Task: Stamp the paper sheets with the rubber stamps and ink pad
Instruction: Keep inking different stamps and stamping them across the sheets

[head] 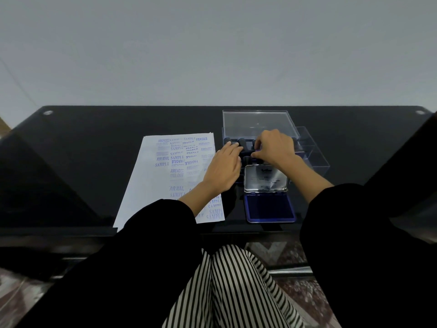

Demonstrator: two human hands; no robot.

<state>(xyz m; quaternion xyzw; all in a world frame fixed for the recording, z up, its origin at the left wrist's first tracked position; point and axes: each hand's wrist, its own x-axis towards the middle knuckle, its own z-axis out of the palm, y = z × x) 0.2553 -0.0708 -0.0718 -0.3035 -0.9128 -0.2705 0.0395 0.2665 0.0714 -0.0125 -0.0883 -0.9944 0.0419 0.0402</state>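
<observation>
The right hand [274, 147] has its fingers pinched on a black-handled rubber stamp [254, 150] in the clear plastic box [314, 157], directly far of the open blue ink pad [269, 208], while the left hand [224, 169] rests with fingers loosely apart beside it.

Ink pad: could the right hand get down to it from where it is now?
Probably yes. The ink pad lies open, its lid tilted up behind it, with nothing covering the blue surface. The right hand is busy at the stamps just beyond, so it would only need to draw back.
</observation>
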